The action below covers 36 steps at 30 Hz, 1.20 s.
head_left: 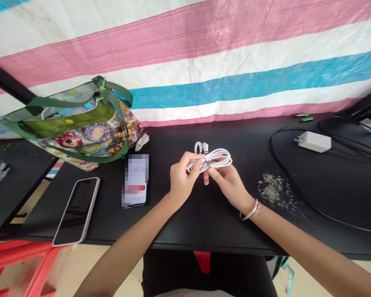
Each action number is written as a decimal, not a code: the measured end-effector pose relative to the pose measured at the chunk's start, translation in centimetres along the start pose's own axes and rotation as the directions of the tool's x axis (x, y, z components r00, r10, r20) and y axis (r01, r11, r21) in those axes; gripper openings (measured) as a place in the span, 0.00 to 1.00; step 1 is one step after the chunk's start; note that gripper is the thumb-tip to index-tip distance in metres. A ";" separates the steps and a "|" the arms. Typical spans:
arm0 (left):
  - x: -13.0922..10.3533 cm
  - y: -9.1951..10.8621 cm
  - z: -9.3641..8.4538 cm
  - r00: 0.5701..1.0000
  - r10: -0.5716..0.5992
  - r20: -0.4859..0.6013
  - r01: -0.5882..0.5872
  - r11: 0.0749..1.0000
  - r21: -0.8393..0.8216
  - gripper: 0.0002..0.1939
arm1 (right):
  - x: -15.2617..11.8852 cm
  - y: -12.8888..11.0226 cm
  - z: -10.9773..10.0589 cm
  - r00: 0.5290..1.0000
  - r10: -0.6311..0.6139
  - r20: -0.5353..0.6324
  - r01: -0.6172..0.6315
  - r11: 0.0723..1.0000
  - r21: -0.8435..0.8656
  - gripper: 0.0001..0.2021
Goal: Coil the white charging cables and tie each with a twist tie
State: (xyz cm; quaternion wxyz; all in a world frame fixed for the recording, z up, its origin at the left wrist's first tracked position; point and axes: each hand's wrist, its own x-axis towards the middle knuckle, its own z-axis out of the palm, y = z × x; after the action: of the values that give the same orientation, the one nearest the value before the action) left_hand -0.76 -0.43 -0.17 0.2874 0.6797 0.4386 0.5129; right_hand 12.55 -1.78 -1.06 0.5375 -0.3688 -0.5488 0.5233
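Observation:
A coiled white cable [219, 156], bound at its middle with a thin dark tie, is held up between both hands over the black table [179, 138]. My left hand [184, 175] pinches the coil's left end between thumb and forefinger. On the right side, my right hand [227, 181] grips the lower edge, thumb in front and some fingers behind the coil. Just beyond the fingers is a smaller looped part of white cable [200, 147] with a dark tie; whether it joins the coil is unclear.
At left are a green-handled cartoon bag [92, 132], a lit phone [136, 179] and a white-edged dark phone [77, 210]. At right lie a white power adapter [315, 141], a black cable [292, 181], pale crumbs [273, 189] and small green items [307, 119].

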 end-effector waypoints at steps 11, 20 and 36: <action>0.0 0.1 0.0 0.998 -0.029 0.048 0.027 0.999 0.042 0.07 | -0.1 -0.2 0.3 0.998 0.054 -0.031 -0.053 0.998 0.036 0.20; 0.0 -0.2 0.0 0.992 0.105 0.072 -0.111 0.990 0.090 0.09 | 0.0 -0.4 0.1 0.999 0.041 -0.003 -0.041 0.999 -0.012 0.23; 0.2 0.2 -0.2 0.993 -0.022 0.112 0.030 0.997 -0.072 0.06 | 0.2 -0.7 -0.2 0.999 0.045 0.007 -0.045 0.998 -0.042 0.22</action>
State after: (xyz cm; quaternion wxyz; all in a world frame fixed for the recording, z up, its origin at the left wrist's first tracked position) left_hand -0.85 -0.30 0.14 0.3431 0.6903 0.4115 0.4862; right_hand 12.86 -1.63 -0.41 0.5154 -0.3903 -0.5535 0.5250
